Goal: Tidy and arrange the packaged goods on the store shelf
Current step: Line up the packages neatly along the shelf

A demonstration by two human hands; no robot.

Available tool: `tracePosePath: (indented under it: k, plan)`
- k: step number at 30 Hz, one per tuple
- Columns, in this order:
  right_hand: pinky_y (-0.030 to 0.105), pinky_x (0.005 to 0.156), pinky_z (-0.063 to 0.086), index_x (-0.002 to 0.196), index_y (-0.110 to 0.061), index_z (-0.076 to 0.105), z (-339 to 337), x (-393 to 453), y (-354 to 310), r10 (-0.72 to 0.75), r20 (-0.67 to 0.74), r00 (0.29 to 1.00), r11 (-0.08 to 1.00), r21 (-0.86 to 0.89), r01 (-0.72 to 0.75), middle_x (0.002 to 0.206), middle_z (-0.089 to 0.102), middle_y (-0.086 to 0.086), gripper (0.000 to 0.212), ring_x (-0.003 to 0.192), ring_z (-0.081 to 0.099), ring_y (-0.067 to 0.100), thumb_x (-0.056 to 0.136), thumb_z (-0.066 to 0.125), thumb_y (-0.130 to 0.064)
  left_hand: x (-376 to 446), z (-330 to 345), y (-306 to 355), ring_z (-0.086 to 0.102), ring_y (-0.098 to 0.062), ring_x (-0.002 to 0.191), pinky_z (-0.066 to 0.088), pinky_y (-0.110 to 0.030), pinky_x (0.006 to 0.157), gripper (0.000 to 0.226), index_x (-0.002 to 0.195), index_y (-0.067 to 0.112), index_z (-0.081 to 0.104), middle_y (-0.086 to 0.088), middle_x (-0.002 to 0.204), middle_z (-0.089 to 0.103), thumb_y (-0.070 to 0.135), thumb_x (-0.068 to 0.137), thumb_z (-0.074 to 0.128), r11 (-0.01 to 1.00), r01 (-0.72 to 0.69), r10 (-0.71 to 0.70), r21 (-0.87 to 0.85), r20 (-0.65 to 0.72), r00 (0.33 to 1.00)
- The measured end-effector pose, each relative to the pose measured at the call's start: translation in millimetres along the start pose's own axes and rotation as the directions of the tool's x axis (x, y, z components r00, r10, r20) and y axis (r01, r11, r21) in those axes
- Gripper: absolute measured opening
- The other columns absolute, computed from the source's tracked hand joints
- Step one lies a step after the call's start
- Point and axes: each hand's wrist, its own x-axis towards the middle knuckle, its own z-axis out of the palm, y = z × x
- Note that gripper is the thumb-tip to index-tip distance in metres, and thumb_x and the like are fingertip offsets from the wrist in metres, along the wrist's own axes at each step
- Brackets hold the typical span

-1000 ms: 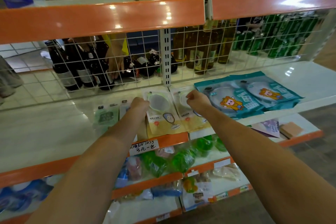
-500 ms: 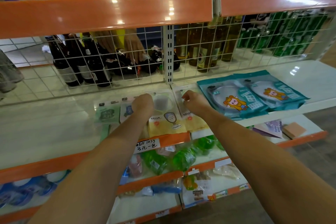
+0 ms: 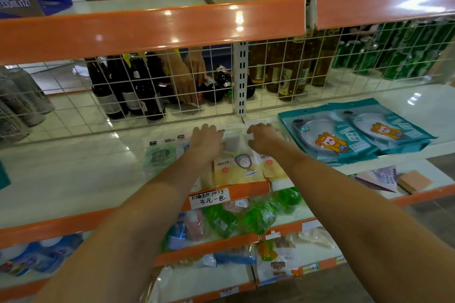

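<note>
On the white shelf (image 3: 73, 174), against the wire grid, both hands rest on the yellow-and-white packet (image 3: 237, 166) lying flat near the front edge. The left hand (image 3: 205, 141) lies with fingers fairly straight on its left side. The right hand (image 3: 264, 139) curls its fingers at the top right corner, beside two teal packets (image 3: 354, 130); whether it pinches the packet cannot be told.

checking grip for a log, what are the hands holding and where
Left hand and right hand rest on the top ends of the yellow packs; a grip cannot be told.
</note>
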Motion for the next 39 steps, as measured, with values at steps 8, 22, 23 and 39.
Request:
tracePosePath:
  k: [8,22,23,39]
  plan:
    - [0.043,0.11,0.027,0.147,-0.02,0.031,8,0,-43,-0.13,0.035,0.991,0.989,-0.066,0.132,0.151,0.03,0.006,0.053,0.138,0.027,0.028,0.096,0.045,-0.025,-28,5,-19,0.035,-0.027,0.132,0.032,-0.047,0.106,0.05,0.141,0.021,0.041,-0.005,0.145,0.04,0.045,0.096,0.042,0.99,0.063,-0.053,-0.124,0.084,0.995]
    - [0.043,0.109,0.028,0.147,-0.017,0.028,18,-26,-190,-0.442,0.065,0.895,0.893,-0.063,0.445,0.149,0.03,0.008,0.056,0.136,0.028,0.03,0.095,0.046,-0.029,-134,-9,-121,0.032,-0.029,0.135,0.031,-0.047,0.105,0.055,0.144,0.018,0.034,-0.009,0.147,0.036,0.04,0.095,0.047,0.876,0.452,-0.436,-0.168,0.125,0.891]
    - [0.043,0.109,0.028,0.147,-0.017,0.027,19,-29,-201,-0.461,0.062,0.885,0.884,-0.062,0.464,0.15,0.029,0.008,0.056,0.136,0.027,0.03,0.095,0.046,-0.029,-142,-8,-131,0.032,-0.029,0.135,0.031,-0.047,0.105,0.056,0.144,0.018,0.034,-0.009,0.147,0.036,0.041,0.095,0.047,0.867,0.469,-0.455,-0.166,0.118,0.883]
    - [0.043,0.11,0.026,0.148,-0.018,0.026,55,-65,-386,-0.548,0.102,0.83,0.835,0.024,0.549,0.152,0.028,0.006,0.056,0.139,0.025,0.028,0.097,0.046,-0.03,-259,19,-279,0.032,-0.03,0.134,0.032,-0.048,0.105,0.056,0.146,0.017,0.029,-0.01,0.145,0.037,0.042,0.097,0.042,0.823,0.565,-0.54,-0.06,0.226,0.811]
